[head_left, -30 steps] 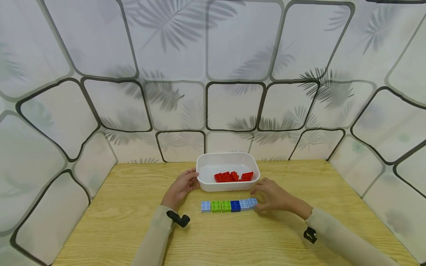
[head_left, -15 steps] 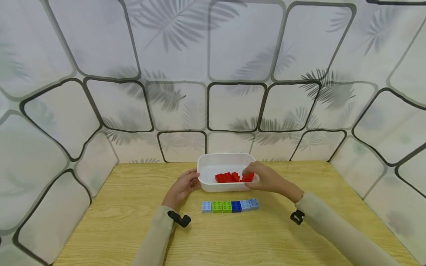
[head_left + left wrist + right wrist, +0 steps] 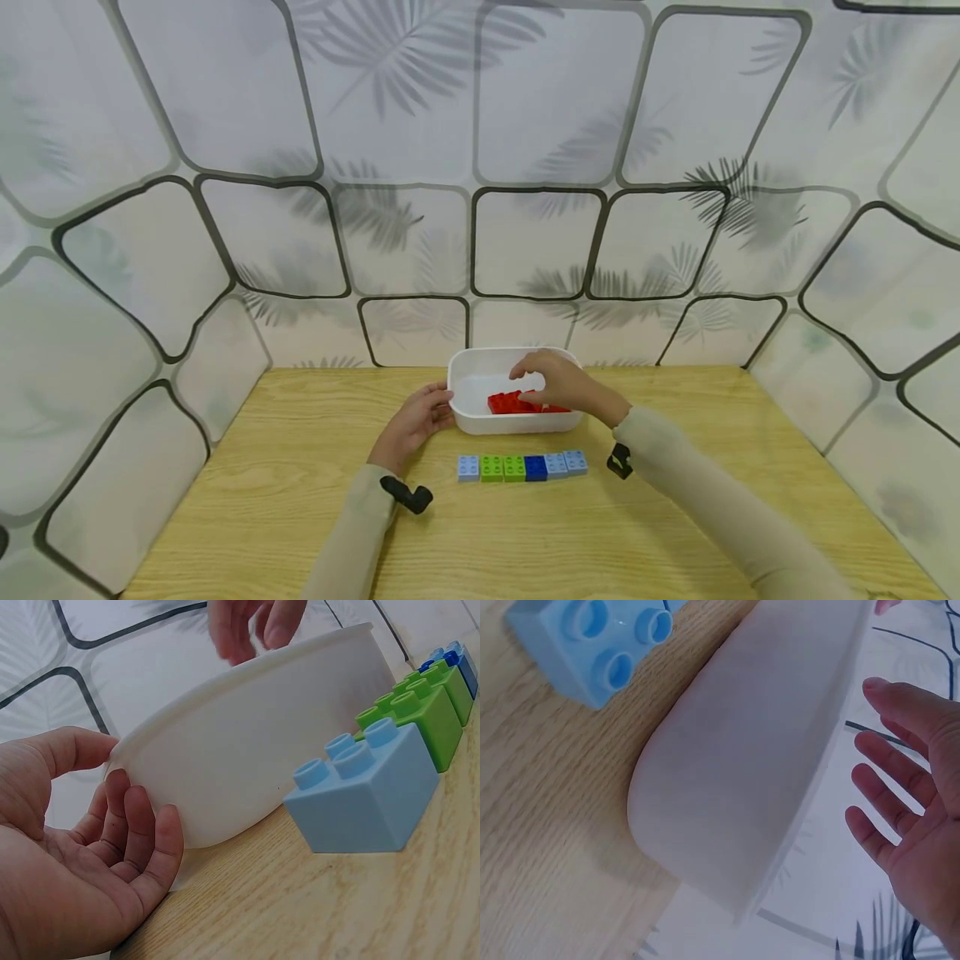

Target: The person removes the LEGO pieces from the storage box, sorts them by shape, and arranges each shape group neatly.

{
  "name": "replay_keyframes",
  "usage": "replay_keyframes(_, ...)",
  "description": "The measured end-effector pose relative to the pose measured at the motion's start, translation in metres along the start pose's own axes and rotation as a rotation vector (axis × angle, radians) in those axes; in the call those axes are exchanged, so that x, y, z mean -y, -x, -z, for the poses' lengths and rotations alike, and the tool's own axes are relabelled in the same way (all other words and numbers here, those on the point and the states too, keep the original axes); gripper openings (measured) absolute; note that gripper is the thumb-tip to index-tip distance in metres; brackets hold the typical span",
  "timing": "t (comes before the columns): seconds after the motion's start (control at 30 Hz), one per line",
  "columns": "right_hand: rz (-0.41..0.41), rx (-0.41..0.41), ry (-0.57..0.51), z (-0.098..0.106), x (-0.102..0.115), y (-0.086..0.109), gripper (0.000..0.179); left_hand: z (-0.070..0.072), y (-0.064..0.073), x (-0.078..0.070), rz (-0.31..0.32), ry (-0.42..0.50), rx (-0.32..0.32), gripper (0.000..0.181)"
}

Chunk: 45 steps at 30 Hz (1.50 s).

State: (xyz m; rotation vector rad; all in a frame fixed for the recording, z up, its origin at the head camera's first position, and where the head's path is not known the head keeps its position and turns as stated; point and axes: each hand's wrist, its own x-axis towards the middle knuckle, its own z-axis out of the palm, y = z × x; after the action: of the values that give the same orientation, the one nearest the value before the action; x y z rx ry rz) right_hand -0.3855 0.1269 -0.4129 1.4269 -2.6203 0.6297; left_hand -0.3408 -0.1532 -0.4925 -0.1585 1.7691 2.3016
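1. The left hand [image 3: 412, 423] grips the left end of the white tray [image 3: 517, 424].
2. The right hand [image 3: 567, 387], loosely spread and holding nothing, is over the red bricks [image 3: 512, 404] inside that tray (whether it touches one is unclear).
3. The brick row [image 3: 513, 468] lies nearer the wearer, apart from both hands.

No readable text, labels, brands, numbers or signs in any view, neither head nor either wrist camera.

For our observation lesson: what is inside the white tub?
Red blocks lie inside the white tub; in the head view, the right hand hides some, so their number cannot be told.
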Motion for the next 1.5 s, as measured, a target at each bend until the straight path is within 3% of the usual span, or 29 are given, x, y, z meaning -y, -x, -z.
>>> replay_keyframes(0.13,-0.083,0.072,-0.070,-0.009,-0.006,-0.012,0.031,0.000,0.000,0.000,-0.005,0.006,0.015,0.046)
replay_keyframes(0.37,-0.149,0.156,-0.078,-0.025,-0.015,-0.026,0.031,0.000,0.001,-0.001,-0.011,0.002,0.028,0.046)
replay_keyframes(0.87,-0.149,0.208,-0.043,-0.039,-0.015,-0.040,0.029,0.000,0.002,-0.003,-0.005,0.008,0.027,0.044)
replay_keyframes(1.17,-0.307,0.221,-0.041,-0.045,-0.014,-0.046,0.029,0.000,0.001,-0.001,-0.009,0.025,0.015,0.041)
replay_keyframes(1.5,-0.358,0.235,-0.052,-0.046,-0.012,-0.050,0.034,0.002,0.000,0.000,0.000,0.004,0.034,0.045)
